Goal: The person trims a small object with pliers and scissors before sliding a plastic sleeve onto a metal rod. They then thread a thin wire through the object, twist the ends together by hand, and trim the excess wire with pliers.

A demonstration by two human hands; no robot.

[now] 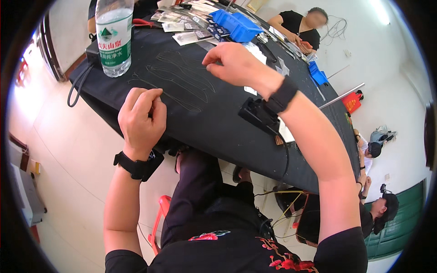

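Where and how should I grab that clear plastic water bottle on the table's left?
Wrap around the middle of the clear plastic water bottle, probably coming in level from the near side. It stands upright with a rounded body; its top is out of frame. The thin looped cord lies to its right, so that side seems likelier to snag.

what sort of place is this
Likely a workshop or craft room: a black-covered table strewn with flat packets, a blue tray, and another person at the table's far side.
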